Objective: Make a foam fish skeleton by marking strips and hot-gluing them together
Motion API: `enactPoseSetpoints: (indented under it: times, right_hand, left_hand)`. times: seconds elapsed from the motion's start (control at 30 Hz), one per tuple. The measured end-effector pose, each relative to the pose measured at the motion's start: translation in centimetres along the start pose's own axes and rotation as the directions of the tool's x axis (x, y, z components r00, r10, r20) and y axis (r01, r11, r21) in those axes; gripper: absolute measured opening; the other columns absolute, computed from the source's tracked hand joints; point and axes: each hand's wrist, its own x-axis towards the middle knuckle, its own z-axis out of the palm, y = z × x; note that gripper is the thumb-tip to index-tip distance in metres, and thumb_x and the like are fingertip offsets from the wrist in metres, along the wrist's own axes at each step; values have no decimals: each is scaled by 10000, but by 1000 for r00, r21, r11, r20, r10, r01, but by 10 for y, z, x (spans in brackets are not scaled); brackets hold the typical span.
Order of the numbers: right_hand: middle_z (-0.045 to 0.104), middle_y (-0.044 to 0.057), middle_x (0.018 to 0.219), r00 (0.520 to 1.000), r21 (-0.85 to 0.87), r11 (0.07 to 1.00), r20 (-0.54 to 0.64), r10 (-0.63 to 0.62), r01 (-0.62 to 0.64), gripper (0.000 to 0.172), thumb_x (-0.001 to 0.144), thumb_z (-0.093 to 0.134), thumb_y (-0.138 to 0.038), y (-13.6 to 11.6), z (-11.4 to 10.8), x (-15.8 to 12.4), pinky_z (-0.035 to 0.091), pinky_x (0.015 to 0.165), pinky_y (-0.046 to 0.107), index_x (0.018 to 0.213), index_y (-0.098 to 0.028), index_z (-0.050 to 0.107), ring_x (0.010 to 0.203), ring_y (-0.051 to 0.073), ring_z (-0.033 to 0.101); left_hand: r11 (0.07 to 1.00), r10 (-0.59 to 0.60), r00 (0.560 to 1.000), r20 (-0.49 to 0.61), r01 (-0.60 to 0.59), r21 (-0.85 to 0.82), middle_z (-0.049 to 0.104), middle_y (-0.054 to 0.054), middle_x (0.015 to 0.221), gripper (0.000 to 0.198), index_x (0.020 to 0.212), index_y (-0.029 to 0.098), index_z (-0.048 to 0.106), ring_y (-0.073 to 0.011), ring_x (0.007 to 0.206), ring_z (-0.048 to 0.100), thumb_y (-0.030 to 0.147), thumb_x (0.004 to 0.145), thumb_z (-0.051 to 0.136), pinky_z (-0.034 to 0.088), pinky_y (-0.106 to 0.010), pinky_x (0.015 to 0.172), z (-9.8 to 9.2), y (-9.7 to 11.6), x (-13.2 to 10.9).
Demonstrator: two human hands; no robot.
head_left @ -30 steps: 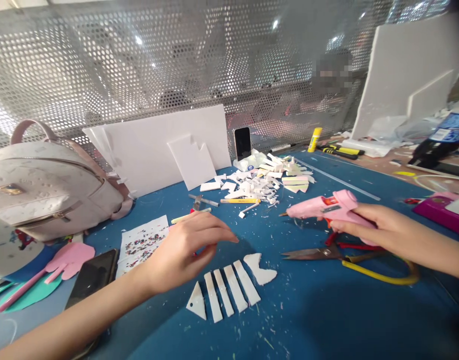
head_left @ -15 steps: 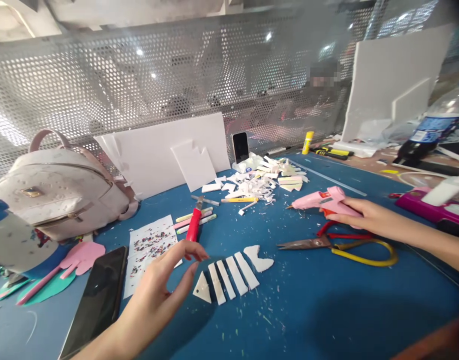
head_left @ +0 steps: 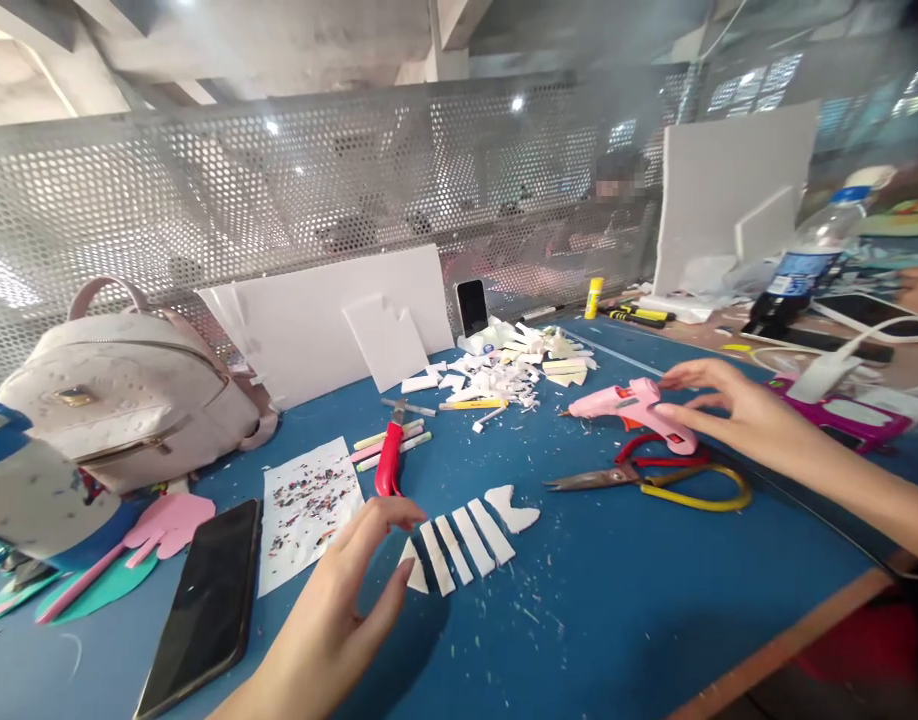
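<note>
My left hand (head_left: 346,590) hovers low with thumb and fingers apart, its fingertips beside the white triangular foam piece (head_left: 417,574) and partly covering it. In a row to the right of that piece lie several white foam strips (head_left: 474,540), ending in a notched foam tail piece (head_left: 513,512); together they look like a fish skeleton. A pink hot glue gun (head_left: 616,402) rests on the blue tabletop with its nozzle pointing left. Around its back end my right hand (head_left: 718,400) is open, fingers spread; whether the thumb touches it I cannot tell. Red-and-yellow-handled scissors (head_left: 646,478) lie just below.
A red utility knife (head_left: 389,460), markers (head_left: 391,445), a speckled paper sheet (head_left: 309,510) and a phone (head_left: 204,600) lie leftward. Foam scraps (head_left: 511,365) are heaped behind. A backpack (head_left: 129,390), foam boards (head_left: 339,320), a bottle (head_left: 800,260) and a purple power strip (head_left: 853,415) stand around.
My right hand has loosened from the glue gun, which now lies on the table. My left hand has come closer to the triangular foam piece. The view has tilted up and shifted right.
</note>
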Motion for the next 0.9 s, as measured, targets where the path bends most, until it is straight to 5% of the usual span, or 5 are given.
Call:
enactPoseSetpoints:
  times: [0.13, 0.3, 0.43, 0.57, 0.9]
  right_hand:
    - [563, 113, 1295, 993, 82, 993, -81, -82, 89, 541, 783, 700, -606, -25, 0, -10, 501, 999, 448, 1157, -270, 501, 1137, 298, 609]
    - [586, 66, 1344, 953, 166, 963, 187, -240, 211, 474, 880, 652, -578, -77, 24, -35, 479, 1064, 464, 1258, -320, 532, 1255, 305, 572]
    - [449, 87, 1535, 742, 208, 919, 543, -393, 335, 846, 763, 788, -604, -107, 56, -41, 513, 1051, 485, 1474, -337, 414, 1388, 344, 471]
    - [430, 162, 1553, 570, 241, 853, 656, -495, 463, 968, 732, 820, -584, -117, 87, -33, 389, 1156, 572, 1516, -224, 381, 1458, 365, 372]
    - [492, 165, 1517, 526, 325, 788, 605, -598, 522, 1005, 749, 817, -590, -91, 112, -27, 437, 1129, 545, 1548, -237, 322, 1430, 360, 429]
  left_hand:
    - [998, 49, 999, 22, -49, 42, 494, 1, 1413, 322, 1343, 397, 368, -154, 1337, 489, 299, 1039, 408, 428, -352, 1147, 7, -2, 3]
    - [979, 94, 995, 18, -96, 182, 455, -74, 1499, 573, 1462, 372, 265, -274, 1412, 456, 375, 971, 559, 469, -539, 1130, 22, -6, 10]
    - [941, 168, 985, -38, -149, 304, 501, -143, 1467, 810, 1517, 301, 204, -354, 1348, 517, 508, 890, 673, 507, -620, 1044, 34, -7, 14]
    - [884, 280, 955, -94, -218, 414, 572, -173, 1395, 870, 1518, 188, 260, -338, 1261, 575, 649, 882, 634, 492, -534, 1028, 39, -11, 15]
    - [921, 92, 993, -69, -58, 386, 610, -85, 1355, 913, 1517, 212, 310, -237, 1258, 551, 860, 874, 321, 261, -369, 1121, 40, -28, 7]
